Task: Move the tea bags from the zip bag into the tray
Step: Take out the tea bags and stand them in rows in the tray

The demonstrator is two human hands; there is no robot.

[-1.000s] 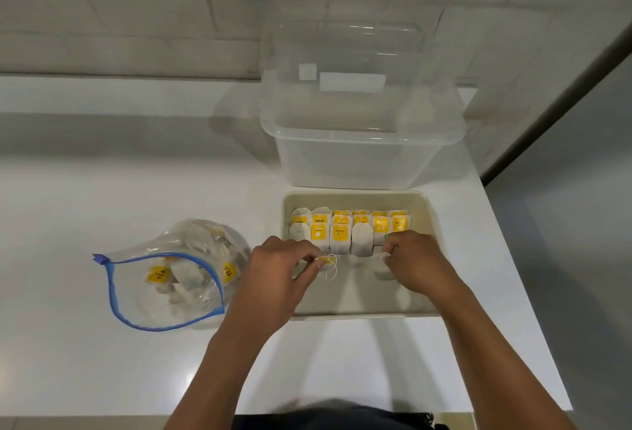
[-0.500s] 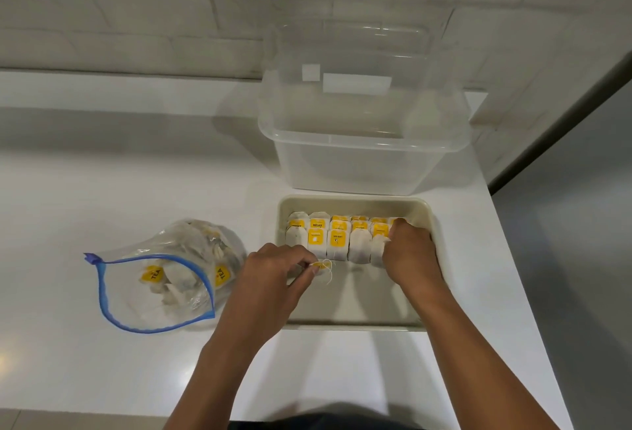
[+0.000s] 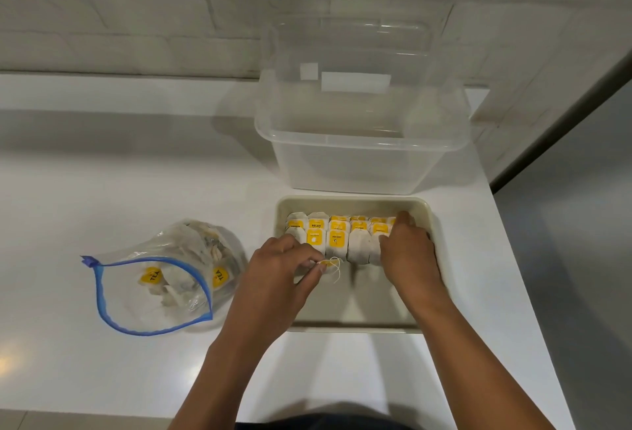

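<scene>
Since the earlier frame, our right hand (image 3: 408,253) has slid from the front of the second row up to the far right end of the rows, near the tray's back corner; our left hand (image 3: 278,272) has barely shifted.

Nearest us, the left hand pinches a tea bag by its yellow tag and white string (image 3: 331,266) over the tray floor, just in front of the second row. The right hand lies with fingers curled over the right-hand tea bags, pressing them; we cannot tell whether it grips one.

The shallow beige rectangular plastic tray (image 3: 355,323) holds two rows of white paper tea bags with yellow tags (image 3: 337,236) along its far wall; the near half of its floor is bare.

To the left, well apart from both hands, the clear zip bag with a blue seal (image 3: 150,293) lies open on the white counter (image 3: 102,190) and visibly contains several tea bags. We judge the transfer as partly complete.

Farthest, a clear plastic storage tub (image 3: 359,142) stands just behind the tray.
</scene>
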